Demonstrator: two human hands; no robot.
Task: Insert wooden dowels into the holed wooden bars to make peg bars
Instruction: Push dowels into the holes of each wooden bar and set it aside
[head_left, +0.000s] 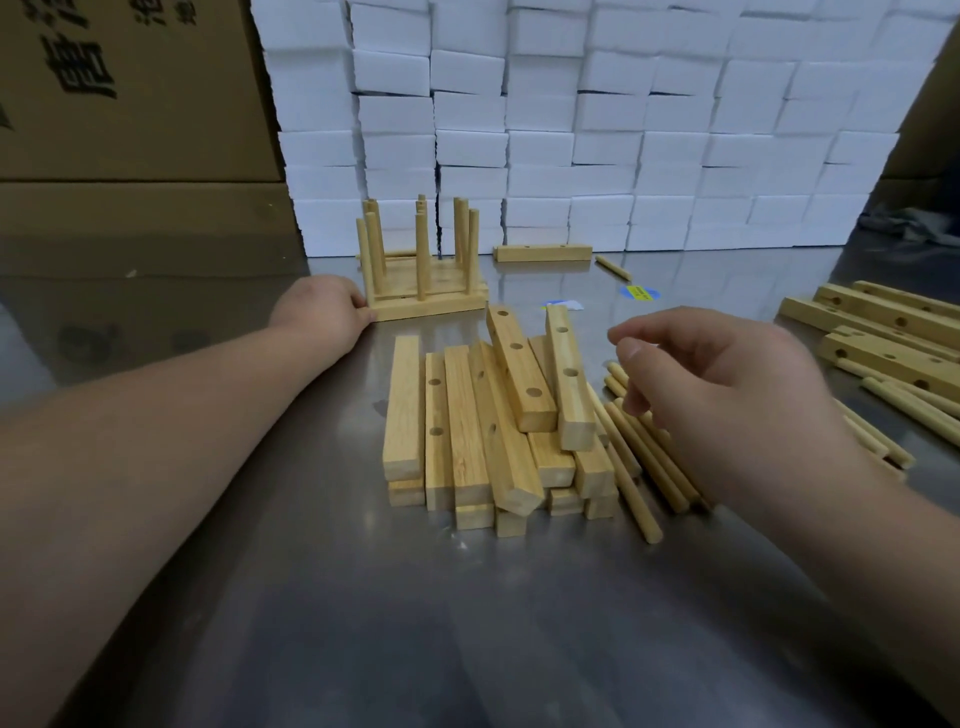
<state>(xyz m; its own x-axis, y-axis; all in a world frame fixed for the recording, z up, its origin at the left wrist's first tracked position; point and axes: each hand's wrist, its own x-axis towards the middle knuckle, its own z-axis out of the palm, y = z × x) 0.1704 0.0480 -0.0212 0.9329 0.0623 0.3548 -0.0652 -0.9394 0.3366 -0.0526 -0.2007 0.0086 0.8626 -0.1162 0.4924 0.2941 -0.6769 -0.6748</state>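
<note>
Centre frame, the right hand (727, 395), loosely curled and empty, hovers over loose dowels (641, 462) beside the heaped holed bars (467, 431) (a careless brush could topple the leaning bars (519, 364)). Upper left, the left hand (322, 312) touches finished peg bars (428, 307); its grip cannot be told.

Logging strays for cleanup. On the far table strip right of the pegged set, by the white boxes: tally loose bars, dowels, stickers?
Empty holed bar: 1
Loose dowel: 1
Round blue-yellow sticker: 1
White-blue label, partly hidden: 1
Total: 4
</note>
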